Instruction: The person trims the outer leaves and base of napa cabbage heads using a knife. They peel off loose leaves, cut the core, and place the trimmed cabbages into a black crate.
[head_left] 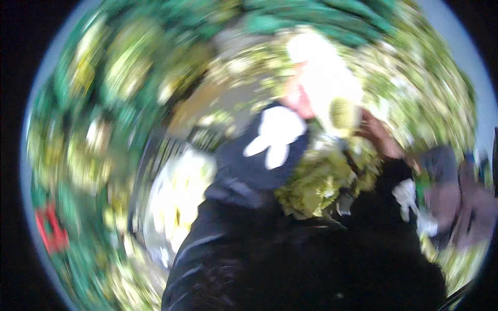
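Between my hands is a pale, overexposed cabbage head point(328, 78) with a yellow-green end toward me. My left hand point(298, 96), below a dark sleeve with a white rabbit shape, is closed on its left side. My right hand point(379, 136) grips its lower right, with the fingers partly hidden and blurred. Beneath the cabbage lies a pile of loose yellow-green leaves point(316, 189) near my body.
A dark crate point(141, 189) with pale contents in a clear bag stands at left. Green mesh sacks of cabbages point(127, 62) and a red object point(51, 227) lie beyond. Leaf scraps point(425, 88) spread at right, where grey-mauve cloth point(464, 202) shows, too blurred to identify.
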`<act>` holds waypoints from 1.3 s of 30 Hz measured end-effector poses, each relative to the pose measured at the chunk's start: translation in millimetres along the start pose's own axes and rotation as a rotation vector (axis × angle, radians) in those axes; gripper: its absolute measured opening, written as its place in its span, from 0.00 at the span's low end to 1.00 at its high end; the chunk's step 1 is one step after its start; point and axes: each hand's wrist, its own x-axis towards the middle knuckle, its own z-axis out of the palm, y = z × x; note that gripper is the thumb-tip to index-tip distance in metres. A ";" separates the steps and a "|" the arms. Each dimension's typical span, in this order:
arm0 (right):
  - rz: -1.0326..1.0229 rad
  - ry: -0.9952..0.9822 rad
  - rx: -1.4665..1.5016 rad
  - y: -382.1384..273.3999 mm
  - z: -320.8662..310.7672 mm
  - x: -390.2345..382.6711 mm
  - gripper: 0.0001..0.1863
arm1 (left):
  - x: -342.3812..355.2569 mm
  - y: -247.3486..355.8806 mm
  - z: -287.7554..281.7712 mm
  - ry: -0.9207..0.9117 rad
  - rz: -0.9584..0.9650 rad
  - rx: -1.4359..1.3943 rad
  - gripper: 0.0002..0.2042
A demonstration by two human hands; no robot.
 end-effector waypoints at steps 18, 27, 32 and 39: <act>0.493 0.085 -0.660 115.4 -96.4 31.8 0.17 | -581.8 143.7 52.2 1.307 0.765 0.222 0.23; 0.432 0.008 -0.717 96.4 -53.4 37.8 0.19 | -624.5 205.8 -96.4 2.021 0.734 0.703 0.20; 0.423 0.226 -1.178 89.9 -116.9 2.4 0.16 | -604.3 234.9 -67.7 2.092 0.533 1.516 0.19; 0.629 -0.160 -1.164 163.6 -215.8 -21.0 0.17 | -415.1 268.2 -19.2 1.533 0.915 1.897 0.17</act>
